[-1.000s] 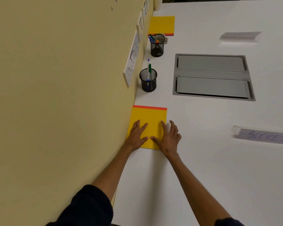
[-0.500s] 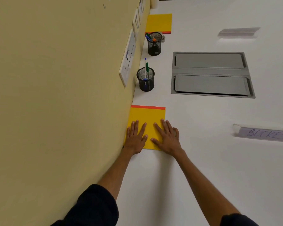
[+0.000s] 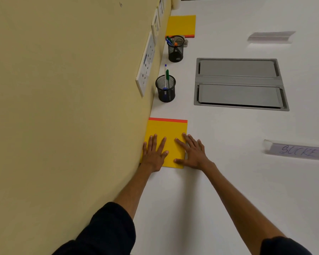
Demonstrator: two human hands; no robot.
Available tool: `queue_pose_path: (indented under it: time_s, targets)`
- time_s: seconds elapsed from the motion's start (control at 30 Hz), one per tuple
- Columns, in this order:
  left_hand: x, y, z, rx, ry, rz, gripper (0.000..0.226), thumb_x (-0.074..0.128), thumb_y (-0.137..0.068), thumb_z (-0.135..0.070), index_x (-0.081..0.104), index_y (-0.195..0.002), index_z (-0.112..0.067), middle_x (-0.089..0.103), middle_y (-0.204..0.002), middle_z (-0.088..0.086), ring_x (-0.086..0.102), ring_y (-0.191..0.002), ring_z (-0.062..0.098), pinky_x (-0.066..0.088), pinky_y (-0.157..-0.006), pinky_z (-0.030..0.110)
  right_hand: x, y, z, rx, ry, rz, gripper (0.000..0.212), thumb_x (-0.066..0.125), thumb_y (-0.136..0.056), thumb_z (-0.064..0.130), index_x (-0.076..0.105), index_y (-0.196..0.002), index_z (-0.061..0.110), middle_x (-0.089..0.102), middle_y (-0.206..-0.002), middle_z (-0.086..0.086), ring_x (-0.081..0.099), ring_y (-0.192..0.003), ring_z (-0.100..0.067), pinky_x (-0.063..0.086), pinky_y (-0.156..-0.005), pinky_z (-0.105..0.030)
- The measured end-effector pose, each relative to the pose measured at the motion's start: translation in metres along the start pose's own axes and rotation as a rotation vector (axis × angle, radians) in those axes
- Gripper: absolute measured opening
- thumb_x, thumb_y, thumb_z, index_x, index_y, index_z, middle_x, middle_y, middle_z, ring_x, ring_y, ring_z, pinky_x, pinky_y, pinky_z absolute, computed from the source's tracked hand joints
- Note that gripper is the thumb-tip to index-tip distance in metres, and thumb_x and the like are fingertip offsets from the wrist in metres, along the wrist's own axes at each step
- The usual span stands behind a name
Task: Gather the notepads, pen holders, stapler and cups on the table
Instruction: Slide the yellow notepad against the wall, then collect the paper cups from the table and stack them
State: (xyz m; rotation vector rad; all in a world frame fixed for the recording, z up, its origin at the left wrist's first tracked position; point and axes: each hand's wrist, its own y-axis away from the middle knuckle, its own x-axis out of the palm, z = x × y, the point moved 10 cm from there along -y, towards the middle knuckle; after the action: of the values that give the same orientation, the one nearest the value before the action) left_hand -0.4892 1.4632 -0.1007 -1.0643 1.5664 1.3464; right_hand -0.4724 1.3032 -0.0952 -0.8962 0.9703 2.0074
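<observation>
1. Both hands are still lying flat on the near notepad [image 3: 168,129], but over the last second they have been drawing apart. The left hand [image 3: 154,153] is now sitting along the pad's wall-side edge, and the right hand [image 3: 191,153] is straddling its outer edge.
2. Neither hand is gripping anything. The fingers are stretched out and pressing down on the yellow sheet, released rather than clenched.
3. The pad itself is hardly shifting. It is staying against the wall [image 3: 63,107], its orange strip pointing away, well short of the near pen holder [image 3: 165,89].
4. This is looking like squaring up before a slide or a lift, so the gathering is only starting.
5. The far pen holder [image 3: 175,50] and far notepad [image 3: 180,24] are waiting further along the wall. A small grey thing behind that holder is too hidden to name.
6. Everything is resting on a smooth white table [image 3: 228,181], which should be letting the pad slide easily.
7. A metal hatch [image 3: 238,83] is sitting flush in the table, with a handwritten label [image 3: 298,150] lying to its near side, and sockets [image 3: 145,65] are lining the yellow wall.
</observation>
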Motion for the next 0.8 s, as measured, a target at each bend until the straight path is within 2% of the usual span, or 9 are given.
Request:
queue_pose_path:
  time_s: [0.07,0.17,0.23,0.3,0.37,0.53,0.8]
  targets:
    - [-0.001,-0.002,-0.003,-0.018,-0.005,0.058,0.063,0.013,-0.101,-0.056,-0.017,-0.152,-0.032,-0.024,-0.16,0.009,-0.022,-0.148,0.028,-0.009,-0.118,0.052,-0.007,0.0,0.0,0.015,-0.002,0.069,0.101,0.058,-0.075,0.074,0.006,-0.154,0.038,-0.011,-0.163,0.002,-0.005,-0.151,-0.023,0.006,-0.12,-0.053]
    - [-0.017,0.002,-0.012,-0.024,-0.005,0.111,0.068,0.027,-0.103,-0.048,-0.016,-0.153,-0.029,-0.017,-0.162,0.014,-0.014,-0.15,0.031,0.005,-0.118,0.058,-0.018,0.006,0.0,0.042,0.003,0.099,0.101,0.071,-0.079,0.054,0.006,-0.154,0.036,-0.009,-0.163,0.0,0.003,-0.15,-0.026,0.011,-0.117,-0.052]
    - [-0.032,0.011,-0.019,-0.043,0.033,0.078,0.072,0.035,-0.104,-0.042,-0.015,-0.154,-0.028,-0.008,-0.162,0.019,-0.004,-0.151,0.034,0.019,-0.116,0.057,-0.02,0.017,-0.002,0.068,-0.028,0.076,0.103,0.072,-0.079,0.051,0.004,-0.154,0.036,-0.011,-0.163,-0.001,0.003,-0.15,-0.026,0.008,-0.118,-0.055]
    - [-0.045,0.023,-0.026,-0.071,0.142,0.032,0.07,0.037,-0.104,-0.036,-0.011,-0.155,-0.028,-0.002,-0.162,0.019,0.001,-0.15,0.036,0.023,-0.115,0.055,-0.023,0.028,-0.004,0.098,-0.071,0.023,0.102,0.071,-0.079,0.05,0.004,-0.154,0.036,-0.013,-0.163,0.0,0.001,-0.151,-0.023,0.006,-0.118,-0.057]
    - [-0.052,0.036,-0.034,-0.053,0.199,0.029,0.065,0.033,-0.106,-0.033,-0.008,-0.155,-0.027,0.001,-0.163,0.017,0.002,-0.15,0.035,0.024,-0.116,0.054,-0.03,0.037,-0.005,0.137,-0.109,-0.027,0.097,0.069,-0.081,0.05,0.007,-0.155,0.032,-0.006,-0.164,-0.001,0.004,-0.15,-0.022,0.007,-0.118,-0.057]
    - [-0.068,0.055,-0.051,-0.024,0.212,0.009,0.059,0.029,-0.106,-0.035,0.001,-0.157,-0.024,0.01,-0.163,0.013,0.008,-0.15,0.031,0.026,-0.115,0.053,-0.068,0.064,-0.003,0.201,-0.161,-0.156,0.08,0.065,-0.087,0.041,0.024,-0.152,0.019,0.026,-0.158,-0.005,0.024,-0.145,-0.023,0.018,-0.115,-0.05]
    - [-0.116,0.07,-0.09,0.023,0.196,-0.071,0.056,0.03,-0.105,-0.038,0.011,-0.156,-0.022,0.018,-0.162,0.012,0.015,-0.15,0.029,0.025,-0.116,0.051,-0.136,0.107,0.003,0.228,-0.188,-0.303,0.068,0.061,-0.091,0.042,0.032,-0.148,0.017,0.033,-0.154,-0.005,0.033,-0.14,-0.025,0.029,-0.11,-0.047]
